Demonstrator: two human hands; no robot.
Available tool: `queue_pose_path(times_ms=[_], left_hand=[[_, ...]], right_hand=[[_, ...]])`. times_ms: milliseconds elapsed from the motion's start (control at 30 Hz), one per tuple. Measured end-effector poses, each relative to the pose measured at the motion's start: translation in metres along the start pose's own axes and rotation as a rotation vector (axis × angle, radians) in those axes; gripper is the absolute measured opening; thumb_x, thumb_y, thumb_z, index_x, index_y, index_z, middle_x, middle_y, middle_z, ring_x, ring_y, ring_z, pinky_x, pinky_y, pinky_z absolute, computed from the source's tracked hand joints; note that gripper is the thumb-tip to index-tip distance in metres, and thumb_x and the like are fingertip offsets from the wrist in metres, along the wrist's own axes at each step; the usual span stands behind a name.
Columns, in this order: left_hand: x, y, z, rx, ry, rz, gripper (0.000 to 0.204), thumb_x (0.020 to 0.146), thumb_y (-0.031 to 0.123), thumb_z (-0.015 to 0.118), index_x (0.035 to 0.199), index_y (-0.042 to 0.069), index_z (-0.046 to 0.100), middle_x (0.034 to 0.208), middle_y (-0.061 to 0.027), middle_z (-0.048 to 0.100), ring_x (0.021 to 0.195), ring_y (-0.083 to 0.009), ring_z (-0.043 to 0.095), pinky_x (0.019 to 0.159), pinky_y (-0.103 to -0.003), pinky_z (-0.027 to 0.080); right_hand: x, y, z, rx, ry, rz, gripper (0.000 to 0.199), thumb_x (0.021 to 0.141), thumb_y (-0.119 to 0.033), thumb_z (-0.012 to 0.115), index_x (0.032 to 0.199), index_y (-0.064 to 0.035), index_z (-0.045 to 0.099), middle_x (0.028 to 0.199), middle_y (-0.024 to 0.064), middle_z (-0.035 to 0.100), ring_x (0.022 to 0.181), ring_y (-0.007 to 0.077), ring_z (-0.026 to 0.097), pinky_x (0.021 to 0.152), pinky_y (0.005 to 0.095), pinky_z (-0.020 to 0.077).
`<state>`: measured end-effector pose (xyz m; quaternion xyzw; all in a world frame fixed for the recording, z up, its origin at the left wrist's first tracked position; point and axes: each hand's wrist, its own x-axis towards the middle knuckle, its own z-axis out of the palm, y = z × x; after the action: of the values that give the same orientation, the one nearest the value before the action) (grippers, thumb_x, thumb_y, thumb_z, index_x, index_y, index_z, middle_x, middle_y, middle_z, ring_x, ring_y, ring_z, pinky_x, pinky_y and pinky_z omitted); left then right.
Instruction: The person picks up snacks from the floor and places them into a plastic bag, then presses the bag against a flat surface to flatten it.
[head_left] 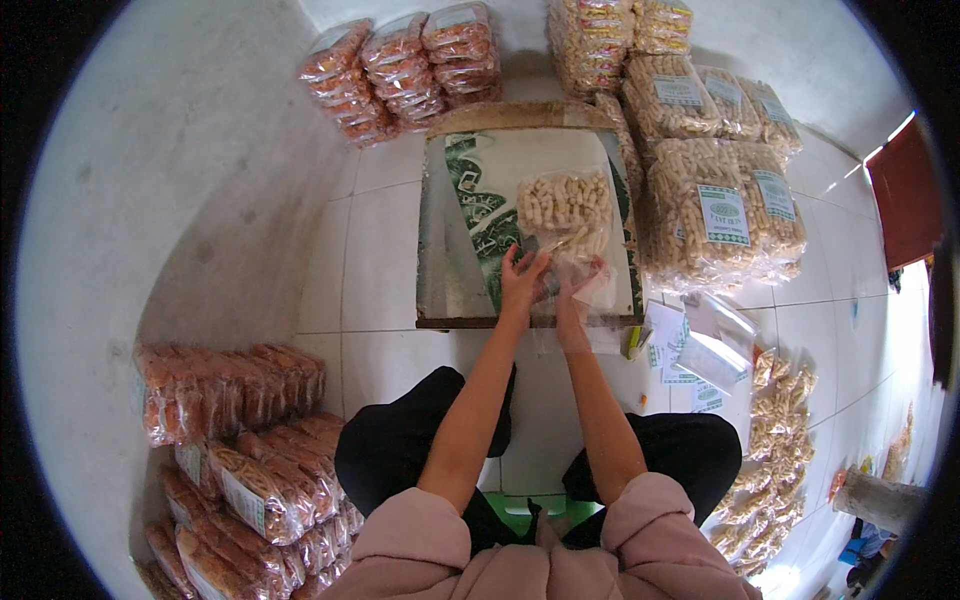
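Note:
A clear plastic bag (pixel 565 205) packed with pale, short snack sticks lies flat on a low table. Its loose open end points toward me, and both hands are at it. My left hand (pixel 522 280) grips the left side of the loose plastic, its fingers partly curled and partly apart. My right hand (pixel 576 290) is closed on the right side of the same plastic, some of its fingers hidden by the crumpled film. The low table (pixel 455 290) has a worn wooden edge and a pale top with a green patterned strip.
Large bags of pale sticks (pixel 695 200) stand right of the table. Reddish snack packs are stacked behind (pixel 400 75) and at lower left (pixel 250 450). Printed labels and clear plastic sleeves (pixel 715 345) lie on the tiled floor, near small snack packets (pixel 770 450).

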<state>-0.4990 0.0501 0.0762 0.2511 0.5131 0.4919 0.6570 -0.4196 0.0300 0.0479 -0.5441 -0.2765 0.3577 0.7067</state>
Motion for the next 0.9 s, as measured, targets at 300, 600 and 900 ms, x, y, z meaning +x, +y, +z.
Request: queue_pose_path(times_ms=[300,600,900], left_hand=[[-0.005,0.003,-0.003,-0.044,0.015,-0.008,0.084,0.069,0.035,0.073,0.132,0.011,0.023,0.126,-0.0116,0.040,0.105,-0.0206,0.049,0.080,-0.034,0.041],[-0.009,0.012,-0.003,0.096,-0.001,-0.065,0.092,0.066,0.039,0.074,0.133,0.006,0.020,0.121,-0.0175,0.042,0.099,-0.0215,0.052,0.081,-0.034,0.043],[0.027,0.015,0.016,0.379,0.267,-0.118,0.088,0.062,0.048,0.073,0.123,0.005,0.026,0.113,-0.0171,0.042,0.099,-0.0259,0.047,0.081,-0.039,0.041]], right_hand=[[0.000,0.011,-0.004,-0.498,0.030,-0.211,0.042,0.078,-0.012,0.060,0.115,-0.0016,0.041,0.105,0.0160,0.049,0.097,0.0244,0.050,0.085,0.0327,0.0397],[0.005,-0.002,0.011,-0.244,-0.301,-0.055,0.016,0.081,-0.009,0.049,0.093,-0.0019,0.058,0.087,0.0090,0.059,0.082,0.0195,0.055,0.076,0.0304,0.0429],[0.010,-0.023,-0.024,-0.508,-0.510,-0.210,0.014,0.079,-0.007,0.050,0.091,-0.0010,0.053,0.086,0.0140,0.057,0.085,0.0291,0.055,0.077,0.0345,0.0425]])
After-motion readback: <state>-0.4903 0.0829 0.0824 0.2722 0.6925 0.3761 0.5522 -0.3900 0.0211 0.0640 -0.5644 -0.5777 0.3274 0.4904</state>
